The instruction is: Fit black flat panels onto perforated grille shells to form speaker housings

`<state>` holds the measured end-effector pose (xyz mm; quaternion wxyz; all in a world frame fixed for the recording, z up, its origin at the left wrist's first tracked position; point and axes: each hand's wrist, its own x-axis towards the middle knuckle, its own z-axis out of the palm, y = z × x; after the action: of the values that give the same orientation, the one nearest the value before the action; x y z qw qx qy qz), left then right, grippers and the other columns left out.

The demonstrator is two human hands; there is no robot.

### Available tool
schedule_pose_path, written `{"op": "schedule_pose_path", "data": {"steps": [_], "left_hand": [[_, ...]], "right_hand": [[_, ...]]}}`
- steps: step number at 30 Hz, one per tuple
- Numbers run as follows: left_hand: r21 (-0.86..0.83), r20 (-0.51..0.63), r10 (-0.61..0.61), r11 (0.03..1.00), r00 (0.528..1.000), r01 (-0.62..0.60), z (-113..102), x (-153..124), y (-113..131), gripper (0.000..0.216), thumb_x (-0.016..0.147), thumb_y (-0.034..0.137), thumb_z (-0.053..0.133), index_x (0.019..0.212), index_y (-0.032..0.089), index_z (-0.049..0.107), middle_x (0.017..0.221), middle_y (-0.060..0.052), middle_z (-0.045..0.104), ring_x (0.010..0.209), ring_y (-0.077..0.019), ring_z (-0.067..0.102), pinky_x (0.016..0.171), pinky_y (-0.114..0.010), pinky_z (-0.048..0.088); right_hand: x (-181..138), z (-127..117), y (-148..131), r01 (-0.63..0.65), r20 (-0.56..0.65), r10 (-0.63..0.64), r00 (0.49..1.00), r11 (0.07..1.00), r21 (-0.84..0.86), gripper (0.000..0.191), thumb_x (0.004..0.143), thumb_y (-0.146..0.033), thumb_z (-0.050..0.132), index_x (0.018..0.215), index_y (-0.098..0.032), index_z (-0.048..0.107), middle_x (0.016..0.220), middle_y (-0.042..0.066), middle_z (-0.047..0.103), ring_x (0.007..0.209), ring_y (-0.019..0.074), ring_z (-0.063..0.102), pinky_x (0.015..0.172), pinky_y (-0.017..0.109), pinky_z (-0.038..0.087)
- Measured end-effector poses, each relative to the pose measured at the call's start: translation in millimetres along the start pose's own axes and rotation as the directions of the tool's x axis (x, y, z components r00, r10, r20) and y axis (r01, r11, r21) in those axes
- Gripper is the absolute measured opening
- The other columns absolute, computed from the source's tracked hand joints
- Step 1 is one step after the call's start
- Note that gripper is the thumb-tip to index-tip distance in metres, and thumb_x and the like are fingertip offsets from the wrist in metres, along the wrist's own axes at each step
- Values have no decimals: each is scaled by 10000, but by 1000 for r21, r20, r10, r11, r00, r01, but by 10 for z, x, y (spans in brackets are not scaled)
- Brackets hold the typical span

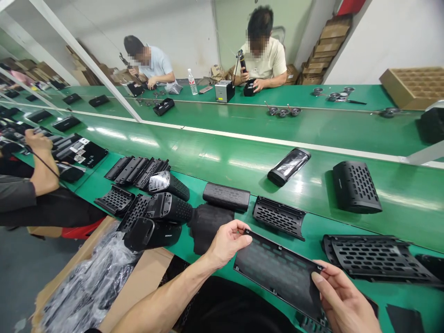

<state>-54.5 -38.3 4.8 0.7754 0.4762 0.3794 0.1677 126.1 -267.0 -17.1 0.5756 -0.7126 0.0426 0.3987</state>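
Note:
Both my hands hold a flat black perforated grille panel [277, 273] just above the near edge of the green table. My left hand [227, 240] pinches its upper left corner, thumb on top. My right hand [342, 300] grips its lower right end, thumb pressed on the face. Beyond the panel lie two more black grilles, one [278, 216] in the middle and one [376, 258] at the right. Left of my left hand lie a dark cloth [206, 224] and a black speaker body [226, 196].
Black speaker housings [166, 208] and stacked grilles [137, 170] crowd the table's left part. A speaker [288, 165] and a housing [355, 186] ride the green conveyor belt. A carton of bagged parts [90, 282] stands lower left. A person's arm [43, 166] works at left; two people sit across.

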Motion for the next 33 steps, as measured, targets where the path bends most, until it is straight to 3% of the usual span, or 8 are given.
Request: {"op": "schedule_pose_path", "data": {"steps": [3, 8, 13, 17, 20, 26, 33], "left_hand": [[1, 7, 22, 1000, 1000, -22, -11, -12, 1, 452, 703, 453, 908, 963, 146, 701, 822, -5, 597, 721, -100, 484, 667, -222, 373], [-25, 44, 24, 999, 999, -23, -78, -34, -28, 445, 767, 454, 864, 1068, 157, 722, 864, -11, 587, 729, -100, 464, 653, -219, 342], [-28, 50, 6, 1000, 999, -5, -93, -27, -53, 477, 770, 494, 854, 1074, 153, 717, 821, 7, 555, 684, -88, 418, 629, -224, 305], [-34, 42, 11, 999, 999, -10, -82, -14, -61, 467, 786, 487, 849, 1075, 145, 716, 816, 5, 560, 689, -89, 433, 645, -227, 324], [-49, 60, 31, 998, 998, -28, -89, -22, -49, 436, 791, 454, 855, 1076, 150, 728, 866, -17, 600, 751, -106, 491, 695, -228, 374], [-156, 197, 68, 987, 978, -37, -137, -52, -19, 539, 748, 334, 904, 1236, 204, 715, 1168, -86, 669, 1017, -177, 604, 911, -281, 470], [-160, 213, 103, 985, 972, -69, -158, -39, -17, 513, 768, 286, 892, 1244, 205, 717, 1173, -89, 669, 1044, -182, 602, 929, -286, 469]], "right_hand": [[-22, -8, -10, 3, -9, -3, 1000, 1000, -17, 679, 639, -588, 925, 1191, -259, 707, 967, 43, 614, 910, 215, 590, 699, 213, 535], [-64, 0, -47, 14, -9, -14, 1000, 1000, -19, 655, 647, -587, 914, 1173, -256, 708, 871, 24, 580, 704, 173, 518, 560, 230, 501], [-79, 41, -84, -36, -19, 36, 999, 999, 9, 675, 620, -593, 930, 1162, -253, 713, 903, 37, 600, 795, 199, 568, 610, 225, 524], [-93, 48, -108, -28, -24, 28, 999, 1000, 2, 688, 606, -598, 935, 1161, -254, 717, 878, 27, 596, 743, 179, 545, 573, 212, 505], [-100, 16, -94, -21, -20, 21, 1000, 1000, -11, 678, 621, -594, 929, 1170, -255, 719, 879, 27, 603, 736, 176, 550, 566, 207, 501], [-85, -46, -35, 14, -7, -14, 1000, 1000, -3, 624, 664, -554, 925, 1183, -276, 717, 948, 30, 620, 776, 169, 565, 604, 188, 501], [-155, 0, -135, 45, -26, -46, 999, 999, -24, 631, 671, -566, 915, 1185, -255, 723, 908, 29, 601, 814, 186, 572, 621, 200, 502]]}}
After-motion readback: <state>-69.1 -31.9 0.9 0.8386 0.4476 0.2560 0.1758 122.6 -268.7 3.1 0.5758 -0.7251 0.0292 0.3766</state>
